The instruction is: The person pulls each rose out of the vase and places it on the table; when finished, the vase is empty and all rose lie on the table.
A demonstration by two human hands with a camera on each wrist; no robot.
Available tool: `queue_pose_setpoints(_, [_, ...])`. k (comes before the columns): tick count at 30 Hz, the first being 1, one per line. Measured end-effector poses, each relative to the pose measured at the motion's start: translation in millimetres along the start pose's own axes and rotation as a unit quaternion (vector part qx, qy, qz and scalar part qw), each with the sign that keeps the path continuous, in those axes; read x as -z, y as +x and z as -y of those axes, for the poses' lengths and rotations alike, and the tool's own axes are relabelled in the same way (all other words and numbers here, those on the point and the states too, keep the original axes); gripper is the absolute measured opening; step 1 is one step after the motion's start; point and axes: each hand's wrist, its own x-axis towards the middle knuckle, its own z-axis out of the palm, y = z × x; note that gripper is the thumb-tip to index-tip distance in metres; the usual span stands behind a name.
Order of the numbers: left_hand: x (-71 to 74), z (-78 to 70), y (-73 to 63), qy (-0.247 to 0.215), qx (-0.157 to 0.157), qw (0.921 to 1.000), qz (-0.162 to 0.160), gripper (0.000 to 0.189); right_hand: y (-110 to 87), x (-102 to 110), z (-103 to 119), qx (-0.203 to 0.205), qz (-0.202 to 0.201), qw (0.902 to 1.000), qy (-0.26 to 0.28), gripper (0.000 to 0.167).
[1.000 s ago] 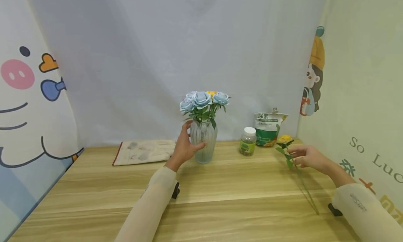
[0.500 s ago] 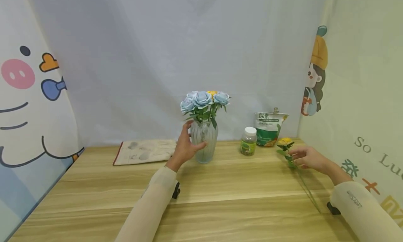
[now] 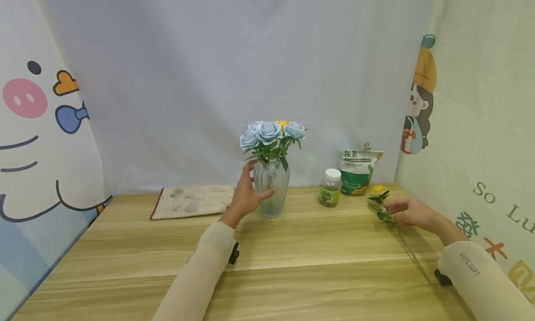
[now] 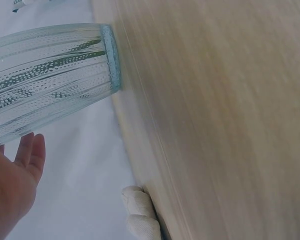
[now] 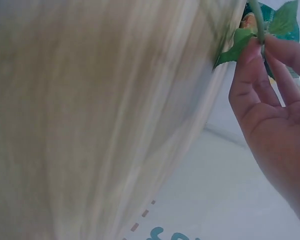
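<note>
Wooden table (image 3: 267,284), yellow rose (image 3: 378,191) right of the vase (image 3: 281,184)

On my feed the right hand (image 3: 411,213), the nearer one, pinches its stem (image 5: 258,20), which slants toward the camera, away from the vase. The left hand (image 3: 246,195) is cupped round the vase, jar (image 3: 329,191) to its right.

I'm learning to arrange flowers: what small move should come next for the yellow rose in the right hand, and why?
Probably lift the yellow rose toward the vase: the right hand pinches its stem, the left hand curves round the vase, and blue roses stand in it.
</note>
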Motion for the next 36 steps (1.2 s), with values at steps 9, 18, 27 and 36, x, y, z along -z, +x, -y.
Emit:
queue_pose_setpoints(9, [-0.1, 0.4, 0.2, 0.003, 0.002, 1.0, 0.002, 0.098, -1.7, 2, -10, 0.011, -0.005, 0.9998, 0.013, 0.056])
queue_pose_setpoints(18, [0.1, -0.3, -0.3, 0.0, 0.008, 1.0, 0.002, 0.098, -7.0, 4, -4, -0.003, 0.0, 0.9997, 0.026, 0.06])
queue_pose_setpoints(27, [0.7, -0.1, -0.8, 0.001, 0.008, 1.0, 0.006, 0.098, -6.6, 2, 9, 0.003, -0.02, 0.9996, 0.021, 0.059])
queue_pose_setpoints(36, [0.3, 0.6, -1.6, 0.0, 0.005, 1.0, 0.004, 0.099, 1.7, -13, 40, 0.053, -0.112, 0.9923, -0.008, 0.046])
